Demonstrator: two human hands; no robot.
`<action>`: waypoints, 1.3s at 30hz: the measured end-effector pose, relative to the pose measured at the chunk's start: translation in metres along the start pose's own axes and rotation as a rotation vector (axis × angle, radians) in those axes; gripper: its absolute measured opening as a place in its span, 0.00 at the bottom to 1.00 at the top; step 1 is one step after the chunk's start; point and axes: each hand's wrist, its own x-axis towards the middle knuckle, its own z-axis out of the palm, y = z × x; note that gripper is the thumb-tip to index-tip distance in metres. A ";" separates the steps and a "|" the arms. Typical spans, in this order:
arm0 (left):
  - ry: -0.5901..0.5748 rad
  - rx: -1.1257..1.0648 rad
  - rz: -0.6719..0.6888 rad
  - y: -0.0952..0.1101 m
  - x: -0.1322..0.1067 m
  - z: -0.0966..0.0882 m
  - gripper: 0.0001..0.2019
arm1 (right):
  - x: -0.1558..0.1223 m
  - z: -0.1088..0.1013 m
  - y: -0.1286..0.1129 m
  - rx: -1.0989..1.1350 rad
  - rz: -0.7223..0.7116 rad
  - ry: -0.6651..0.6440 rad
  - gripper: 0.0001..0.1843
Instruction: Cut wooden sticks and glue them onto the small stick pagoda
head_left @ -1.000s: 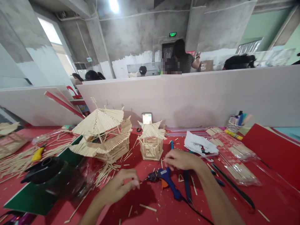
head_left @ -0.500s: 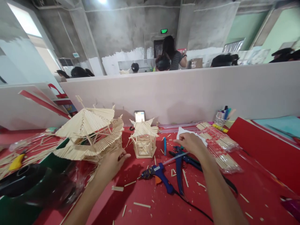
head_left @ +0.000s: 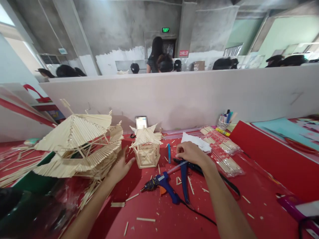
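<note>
My left hand (head_left: pixel 121 168) has its thumb and forefinger spread, between a large pavilion model made of thin wooden sticks (head_left: pixel 82 146) and a small stick pavilion (head_left: pixel 147 149). It holds nothing that I can see. My right hand (head_left: pixel 190 153) has curled fingers above the blue-handled pliers (head_left: pixel 183 181), hiding part of them. Whether it grips anything is hidden. In front of the small pavilion, a blue hot glue gun (head_left: pixel 161 181) lies on its side, with a clear glue stick (head_left: pixel 177 167) in its back end.
Loose stick pieces (head_left: pixel 146 219) litter the red tabletop (head_left: pixel 154 229). A blue stick (head_left: pixel 169 153), white tissue (head_left: pixel 196 141), bagged sticks (head_left: pixel 224 156) and a pen holder (head_left: pixel 223 123) are at the back. A pale partition (head_left: pixel 174 99) stands behind; people are beyond it.
The camera view has turned right, so the scene shifts left. My left hand has opened, its forefinger now stretched forward. My right hand's fingers are more curled, near the pliers.
</note>
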 end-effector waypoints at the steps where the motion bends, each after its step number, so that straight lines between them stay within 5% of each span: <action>1: -0.006 -0.068 -0.003 -0.002 0.003 0.005 0.23 | 0.000 0.001 -0.001 -0.009 0.004 0.012 0.15; 4: -0.049 -0.275 -0.015 -0.005 0.012 0.019 0.24 | 0.000 0.001 -0.002 -0.033 0.015 0.052 0.22; 9: -0.055 -0.311 0.004 -0.008 0.016 0.030 0.22 | -0.005 -0.003 -0.001 -0.025 -0.029 -0.007 0.15; 13: -0.055 -0.271 0.000 -0.007 0.013 0.024 0.19 | -0.009 -0.006 -0.004 -0.071 -0.022 0.033 0.26; 19: -0.104 -0.249 0.024 -0.010 0.009 0.015 0.15 | -0.009 -0.005 -0.007 -0.225 0.119 0.105 0.06; 22: -0.133 -0.232 0.041 -0.011 0.009 0.014 0.14 | -0.008 -0.003 -0.006 -0.267 0.197 0.108 0.19; 30: -0.247 -0.184 0.064 0.003 0.011 -0.001 0.13 | -0.039 -0.009 -0.005 -0.242 0.263 0.079 0.15; 34: -0.294 -0.165 0.065 0.007 0.011 -0.006 0.12 | -0.075 0.015 -0.004 -0.292 0.327 0.006 0.25; 39: -0.317 -0.146 0.102 0.009 0.011 -0.007 0.13 | -0.098 0.054 -0.015 -0.428 0.484 -0.021 0.49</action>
